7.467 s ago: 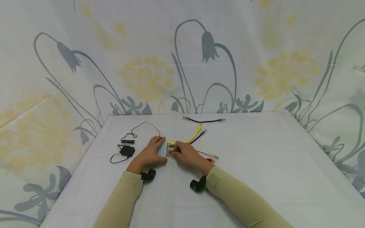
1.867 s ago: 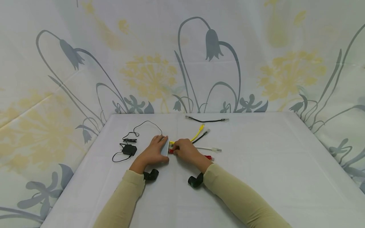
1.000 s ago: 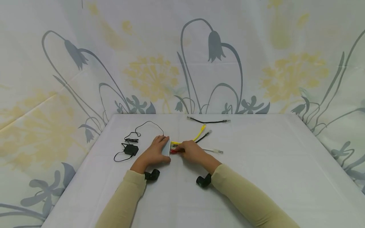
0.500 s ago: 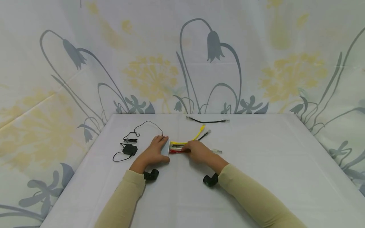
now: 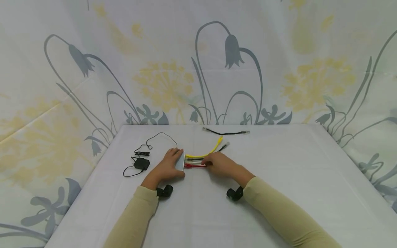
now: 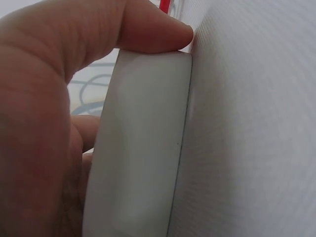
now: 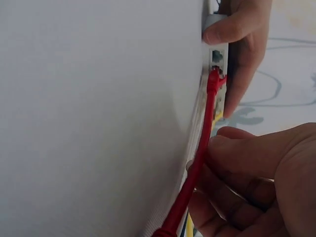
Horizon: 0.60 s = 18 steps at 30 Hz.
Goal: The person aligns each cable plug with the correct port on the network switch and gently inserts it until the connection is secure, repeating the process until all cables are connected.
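My left hand [image 5: 167, 166] grips a small white network switch [image 5: 180, 163], thumb on the near end and fingers over the far side. In the left wrist view, the switch's smooth back [image 6: 138, 138] faces me, standing on the cloth. A red network cable [image 7: 196, 160] has its plug [image 7: 213, 79] in one port, with an unfilled port [image 7: 217, 55] beside it. My right hand [image 5: 221, 165] holds this cable lightly between thumb and fingers, partway along from the plug. Yellow [image 5: 201, 156] and black [image 5: 195, 159] cables also run from the switch. The red cable's far end is hidden.
A black power adapter [image 5: 142, 164] lies left of the switch, its thin cord [image 5: 161, 133] looping to the back of the switch. A loose short black network cable [image 5: 226, 133] lies at the table's far edge. White cloth [image 5: 279, 155] covers the table; a patterned curtain stands behind.
My right hand has slid rightward along the red cable, away from its plug, which stays at the switch. My left hand keeps its hold on the switch.
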{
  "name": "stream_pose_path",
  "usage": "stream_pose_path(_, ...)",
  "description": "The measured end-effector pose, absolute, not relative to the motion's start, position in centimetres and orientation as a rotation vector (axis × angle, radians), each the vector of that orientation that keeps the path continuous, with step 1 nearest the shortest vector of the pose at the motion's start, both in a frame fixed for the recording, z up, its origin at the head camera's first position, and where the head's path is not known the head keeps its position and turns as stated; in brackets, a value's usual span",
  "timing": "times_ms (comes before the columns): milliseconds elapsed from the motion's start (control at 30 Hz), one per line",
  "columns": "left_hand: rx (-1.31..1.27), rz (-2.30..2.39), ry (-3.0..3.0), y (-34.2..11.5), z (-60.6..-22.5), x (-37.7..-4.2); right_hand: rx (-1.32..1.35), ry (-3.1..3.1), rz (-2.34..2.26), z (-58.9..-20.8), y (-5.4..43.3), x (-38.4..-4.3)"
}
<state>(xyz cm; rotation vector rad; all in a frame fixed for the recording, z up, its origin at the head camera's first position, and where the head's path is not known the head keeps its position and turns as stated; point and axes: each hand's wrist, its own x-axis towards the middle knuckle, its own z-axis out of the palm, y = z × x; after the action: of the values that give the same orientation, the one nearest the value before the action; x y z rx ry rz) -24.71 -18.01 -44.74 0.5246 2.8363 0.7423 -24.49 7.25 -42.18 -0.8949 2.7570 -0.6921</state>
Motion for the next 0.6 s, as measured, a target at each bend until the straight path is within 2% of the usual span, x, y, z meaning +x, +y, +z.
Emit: stream_pose_path(600, 0.507, 0.725, 2.842, -18.0, -44.9, -24.7, -0.822, 2.817, -0.756, -41.7, 8.6, -27.9)
